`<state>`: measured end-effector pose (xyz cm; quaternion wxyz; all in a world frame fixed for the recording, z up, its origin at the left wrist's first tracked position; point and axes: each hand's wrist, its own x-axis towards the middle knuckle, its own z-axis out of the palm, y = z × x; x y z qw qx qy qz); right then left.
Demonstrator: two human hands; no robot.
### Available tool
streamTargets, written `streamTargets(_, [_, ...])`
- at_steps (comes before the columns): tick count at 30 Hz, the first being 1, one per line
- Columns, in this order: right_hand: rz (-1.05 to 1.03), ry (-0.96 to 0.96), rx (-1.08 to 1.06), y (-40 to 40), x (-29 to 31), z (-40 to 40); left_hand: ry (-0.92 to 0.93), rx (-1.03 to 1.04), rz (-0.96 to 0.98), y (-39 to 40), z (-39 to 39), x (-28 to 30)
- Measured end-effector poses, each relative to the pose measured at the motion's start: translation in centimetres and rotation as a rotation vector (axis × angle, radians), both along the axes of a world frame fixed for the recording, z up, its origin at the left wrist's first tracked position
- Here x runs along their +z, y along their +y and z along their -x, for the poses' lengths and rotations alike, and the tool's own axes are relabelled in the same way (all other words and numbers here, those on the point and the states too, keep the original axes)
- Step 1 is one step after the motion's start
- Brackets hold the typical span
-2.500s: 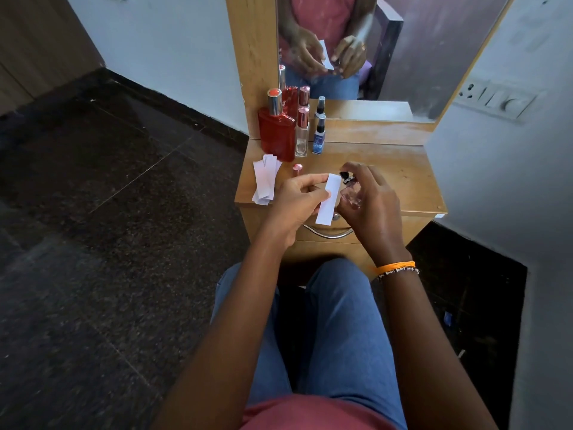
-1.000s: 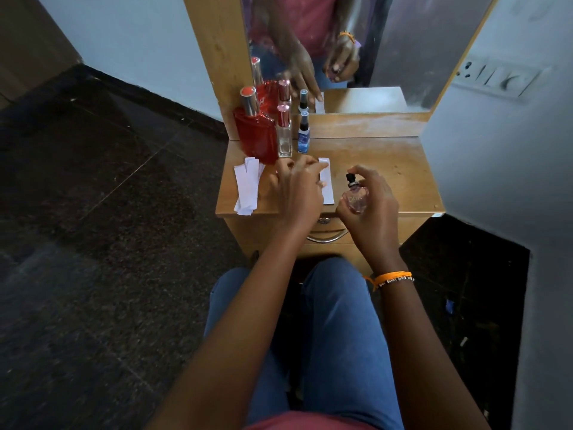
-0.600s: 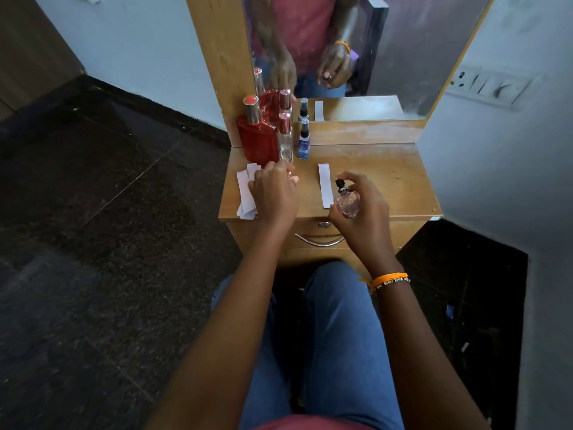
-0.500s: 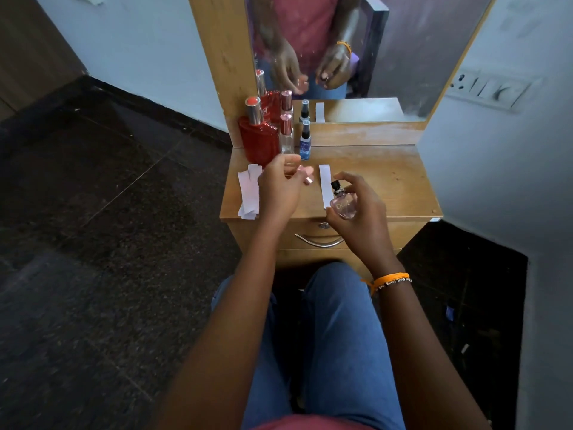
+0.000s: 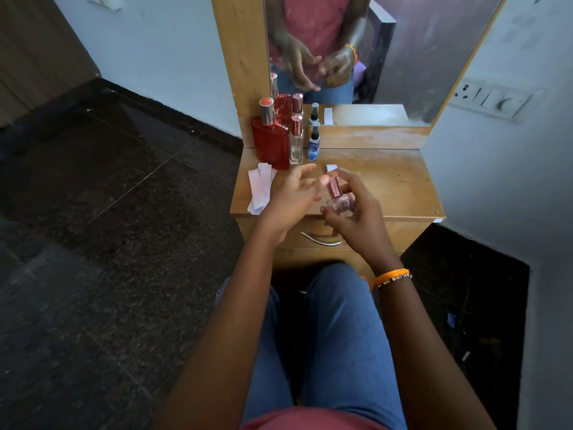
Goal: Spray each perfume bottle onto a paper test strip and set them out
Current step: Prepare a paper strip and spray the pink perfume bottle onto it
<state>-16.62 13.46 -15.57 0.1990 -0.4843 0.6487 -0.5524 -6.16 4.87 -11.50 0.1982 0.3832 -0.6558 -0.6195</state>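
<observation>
Wooden dresser top [image 5: 387, 181]: R hand [image 5: 356, 212] grips capped pink bottle [image 5: 339, 201]; L hand [image 5: 291, 197] beside it, fingers loose, empty.

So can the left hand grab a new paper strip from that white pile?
Probably yes. The left hand is open, holds nothing, and hovers just right of the pile of white paper strips, with nothing between them.

I'm seeing a red bottle [image 5: 271, 144], clear bottle [image 5: 296, 141] with pink cap, blue bottle [image 5: 313, 145], pink bottle [image 5: 339, 200], white strips [image 5: 260, 187], brown wood table [image 5: 387, 181], speckled dark floor [image 5: 108, 243].
</observation>
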Motion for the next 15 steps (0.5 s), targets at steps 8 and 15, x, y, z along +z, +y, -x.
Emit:
streamTargets(8, [0.153,-0.133,-0.065,-0.1,1.6,-0.6,0.064,-0.198,-0.149,2.9,-0.7,-1.9])
streamTargets(15, [0.231,-0.325,-0.076,0.3,3.1,0.5,-0.026,-0.020,0.175,2.8,-0.3,-3.2])
